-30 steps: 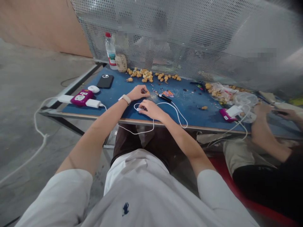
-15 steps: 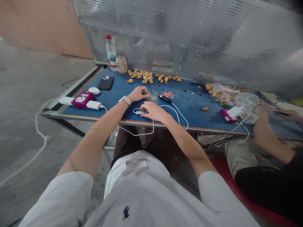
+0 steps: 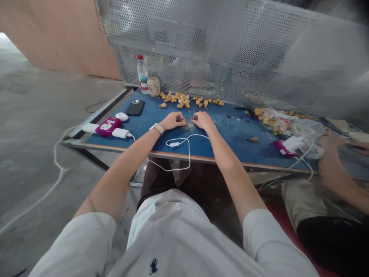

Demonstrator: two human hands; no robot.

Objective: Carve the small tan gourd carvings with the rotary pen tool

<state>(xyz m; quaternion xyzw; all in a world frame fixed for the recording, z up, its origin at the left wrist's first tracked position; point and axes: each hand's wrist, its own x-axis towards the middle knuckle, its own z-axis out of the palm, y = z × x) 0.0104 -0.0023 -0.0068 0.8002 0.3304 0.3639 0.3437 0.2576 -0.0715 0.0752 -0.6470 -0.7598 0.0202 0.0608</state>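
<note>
My left hand, with a pale band on its wrist, is closed in a pinch. A small rounded tan piece shows at its fingertips. Across a narrow gap, my right hand has its thumb and fingers drawn together; what they hold is hidden. The black pen-shaped tool seen earlier is now covered by my right hand. A thin white cable with a small inline switch loops on the blue tabletop and passes under my right forearm.
Several tan pieces lie along the back, near a bottle and jar. A phone and purple power adapter sit left. Right are plastic bags, another purple adapter and a co-worker's blurred arm.
My right hand has left the inline switch and moved forward, over where the black tool lay. My left hand stays pinched on its small piece. The view has shifted slightly.
</note>
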